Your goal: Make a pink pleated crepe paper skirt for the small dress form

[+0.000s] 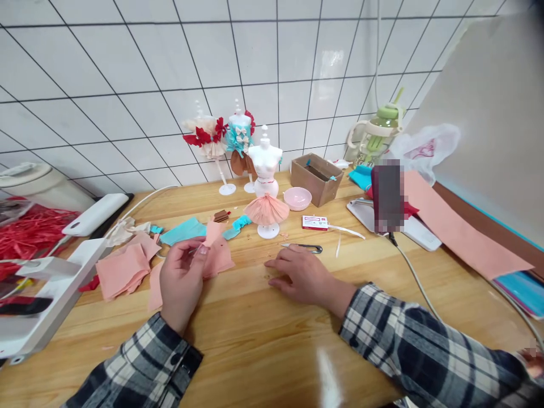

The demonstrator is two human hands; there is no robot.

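My left hand (186, 277) pinches a small piece of peach paper (214, 232) between thumb and fingers, above more peach pieces (220, 258) on the table. Resting on the wood, my right hand (300, 275) has its fingers apart and nothing visible in them. Just beyond it lie small dark-handled snips (312, 248), partly covered by the hand. A white mini mannequin (266, 164) stands upright behind, with a pleated peach skirt (267, 208) around its lower part. To the left are a blue piece (185, 230) and stacked peach squares (123, 269).
Two dressed mannequins (208, 139) stand by the tiled wall. Right of centre are a pink bowl (297, 198), a cardboard box (325, 192) and a small red-white box (315, 222). A phone on a stand (387, 195) and its cable are farther right; a white power strip (63, 294) is left.
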